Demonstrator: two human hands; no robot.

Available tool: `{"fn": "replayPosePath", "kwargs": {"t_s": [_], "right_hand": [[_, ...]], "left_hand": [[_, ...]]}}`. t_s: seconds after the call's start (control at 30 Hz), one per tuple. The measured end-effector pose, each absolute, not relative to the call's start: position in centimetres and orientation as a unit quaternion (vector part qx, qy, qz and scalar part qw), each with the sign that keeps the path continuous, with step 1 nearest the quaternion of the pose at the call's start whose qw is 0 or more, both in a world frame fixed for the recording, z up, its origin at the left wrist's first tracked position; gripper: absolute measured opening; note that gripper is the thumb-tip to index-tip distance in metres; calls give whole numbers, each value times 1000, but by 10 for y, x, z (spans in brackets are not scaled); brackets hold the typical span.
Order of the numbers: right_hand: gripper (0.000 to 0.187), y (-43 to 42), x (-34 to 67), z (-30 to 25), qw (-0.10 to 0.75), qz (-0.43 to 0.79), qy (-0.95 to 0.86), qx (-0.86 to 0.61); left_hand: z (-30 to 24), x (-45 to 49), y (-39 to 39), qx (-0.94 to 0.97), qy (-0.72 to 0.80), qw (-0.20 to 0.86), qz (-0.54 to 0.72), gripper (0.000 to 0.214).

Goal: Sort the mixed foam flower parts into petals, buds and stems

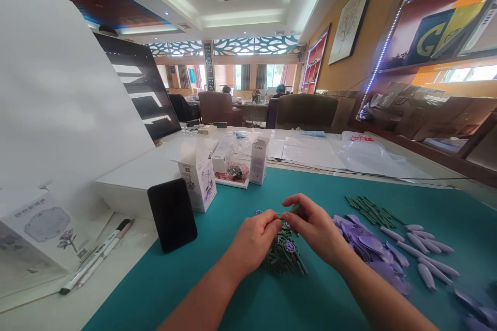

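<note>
My left hand [258, 238] is closed, thumb and forefinger pinched on a small green plastic piece [280, 216]. Just to its right, my right hand [316, 230] has its fingers curled and its thumb tip close by the same piece. Something dull green shows partly inside its grip, too hidden to make out. Below both hands lies a heap of small green and purple plastic parts [282, 256], partly covered by the left hand. Right of my right hand are a pile of purple petal pieces [373, 248], green sticks [368, 209] and slim pale purple pointed pieces [437, 266].
A teal mat [217, 289] covers the table. On the left stand a black tablet-like slab [173, 215], an open printed box [199, 178], a narrow white box [258, 161] and markers [95, 256]. Clear plastic bags [365, 152] lie behind. People sit far back.
</note>
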State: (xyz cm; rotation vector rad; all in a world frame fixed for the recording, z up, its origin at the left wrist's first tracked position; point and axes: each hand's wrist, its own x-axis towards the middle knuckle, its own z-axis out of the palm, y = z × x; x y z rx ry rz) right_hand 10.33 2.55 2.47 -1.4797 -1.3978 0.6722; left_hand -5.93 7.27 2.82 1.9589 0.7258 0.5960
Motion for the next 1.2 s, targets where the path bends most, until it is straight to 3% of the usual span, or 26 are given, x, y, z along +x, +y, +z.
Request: {"fn": "replayPosePath", "kwargs": {"t_s": [0.27,0.7,0.97,1.2], "right_hand": [[28,22,99,24,436,256,-597,-622],[26,20,88,20,475,268,-576,-609],[32,23,101,23,456,250,-616,-591],[35,20,111,38,467,212,-600,-614]], "left_hand": [[28,-59,73,825,313,407,238,31],[30,-58,72,827,312,392,256,32],[34,-63,74,807,280,475,213,24],[36,-64,75,773,289,543,153,32]]}}
